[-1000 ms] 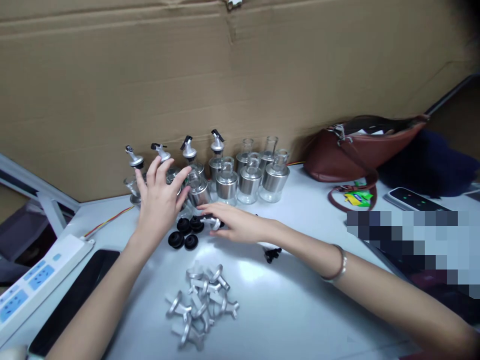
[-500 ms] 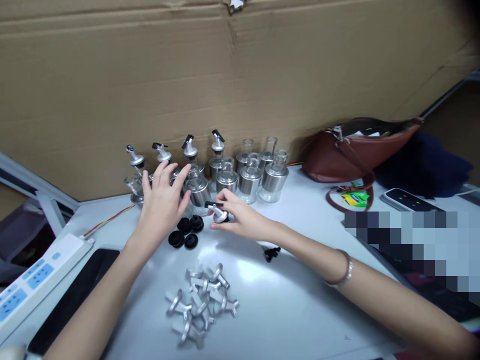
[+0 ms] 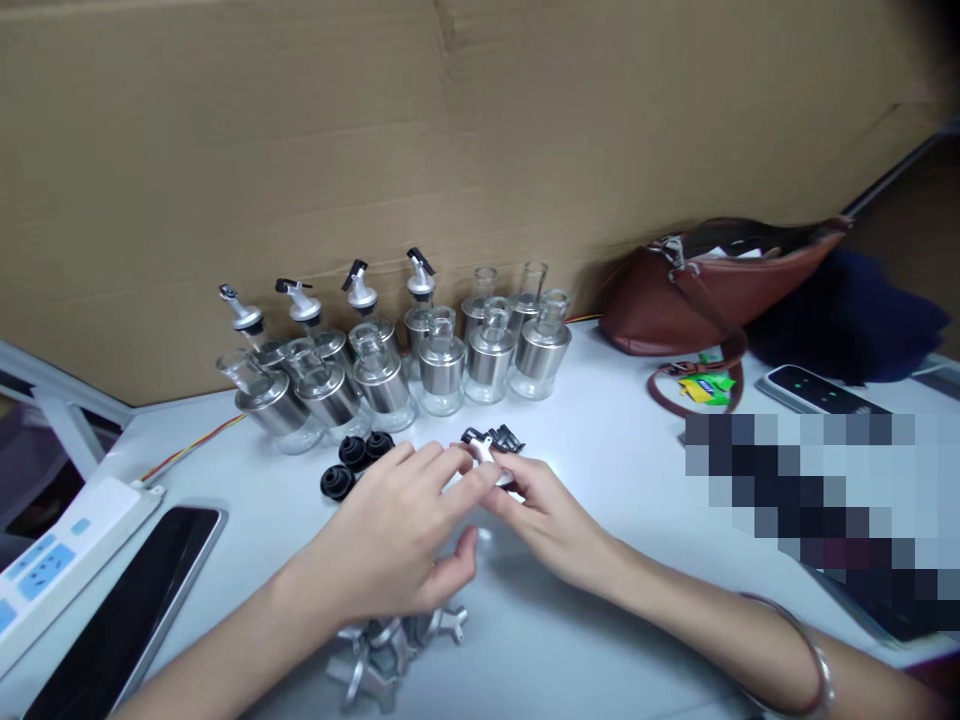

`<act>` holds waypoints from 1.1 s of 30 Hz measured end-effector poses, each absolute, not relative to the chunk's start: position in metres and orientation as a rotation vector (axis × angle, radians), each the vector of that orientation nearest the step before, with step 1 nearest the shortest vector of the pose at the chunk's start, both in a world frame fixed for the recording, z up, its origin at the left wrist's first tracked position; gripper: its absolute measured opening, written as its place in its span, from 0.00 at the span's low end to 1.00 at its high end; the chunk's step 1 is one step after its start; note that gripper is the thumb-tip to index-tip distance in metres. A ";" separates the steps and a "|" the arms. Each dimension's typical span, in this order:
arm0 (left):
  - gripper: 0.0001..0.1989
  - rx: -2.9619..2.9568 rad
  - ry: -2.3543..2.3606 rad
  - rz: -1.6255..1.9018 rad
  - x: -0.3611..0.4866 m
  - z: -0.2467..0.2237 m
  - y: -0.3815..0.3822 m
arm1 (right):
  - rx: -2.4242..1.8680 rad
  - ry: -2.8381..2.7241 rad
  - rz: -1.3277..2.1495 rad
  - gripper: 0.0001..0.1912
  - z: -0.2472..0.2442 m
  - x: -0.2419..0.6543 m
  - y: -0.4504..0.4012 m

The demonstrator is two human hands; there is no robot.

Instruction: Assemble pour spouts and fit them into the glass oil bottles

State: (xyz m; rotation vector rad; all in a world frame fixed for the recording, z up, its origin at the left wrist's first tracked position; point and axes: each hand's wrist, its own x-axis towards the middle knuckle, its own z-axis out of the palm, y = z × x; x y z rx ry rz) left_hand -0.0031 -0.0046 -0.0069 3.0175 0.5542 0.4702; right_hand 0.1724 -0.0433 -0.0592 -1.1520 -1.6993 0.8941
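Bottles point(image 3: 442, 370) number twelve, four spouted; right-hand fingers point(image 3: 526, 472) hold one spout point(image 3: 483, 452).

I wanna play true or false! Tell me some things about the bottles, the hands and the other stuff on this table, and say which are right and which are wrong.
1. Four back-row bottles have pouring spouts on. True.
2. Every front-row bottle has a spout too. False: all six of those are open at the top.
3. The right hand holds a silver-and-black spout. True.
4. The brown bag is left of the bottles in the picture. False: the bag is right of them.
5. The phone lies beside the white power strip. True.
6. The bracelet is on the left arm. False: the bracelet is on the right arm.
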 end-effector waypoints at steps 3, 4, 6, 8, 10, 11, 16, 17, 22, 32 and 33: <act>0.21 2.988 0.596 0.340 -0.001 -0.013 -0.006 | -1.087 -1.691 0.947 0.23 -0.058 0.170 -0.051; 0.20 2.990 0.590 0.333 -0.001 -0.015 -0.005 | -1.077 -1.726 0.936 0.24 -0.058 0.169 -0.053; 0.13 3.009 0.567 0.358 0.000 -0.020 -0.004 | -1.091 -1.841 0.824 0.28 -0.059 0.171 -0.054; 0.06 3.007 0.542 0.428 0.000 -0.021 -0.002 | -1.120 -1.966 0.610 0.31 -0.061 0.175 -0.051; 0.05 2.964 0.532 0.512 -0.001 -0.019 -0.001 | -1.134 -2.045 0.390 0.31 -0.061 0.182 -0.044; 0.05 2.931 0.528 0.548 -0.001 -0.017 0.000 | -1.127 -2.068 0.311 0.29 -0.061 0.186 -0.040; 0.04 2.834 0.448 0.657 0.000 -0.008 -0.005 | -1.010 -2.122 0.079 0.22 -0.061 0.196 -0.032; 0.05 2.833 0.438 0.659 0.000 -0.008 -0.007 | -0.993 -2.116 0.050 0.22 -0.061 0.196 -0.033; 0.09 2.831 0.435 0.627 0.001 -0.011 -0.013 | -0.892 -2.111 -0.013 0.25 -0.059 0.195 -0.035; 0.08 2.860 0.421 0.606 0.001 -0.015 -0.017 | -0.872 -2.059 -0.166 0.30 -0.052 0.192 -0.039; 0.08 2.872 0.477 0.612 0.001 -0.016 -0.017 | -0.883 -2.049 -0.168 0.30 -0.052 0.191 -0.039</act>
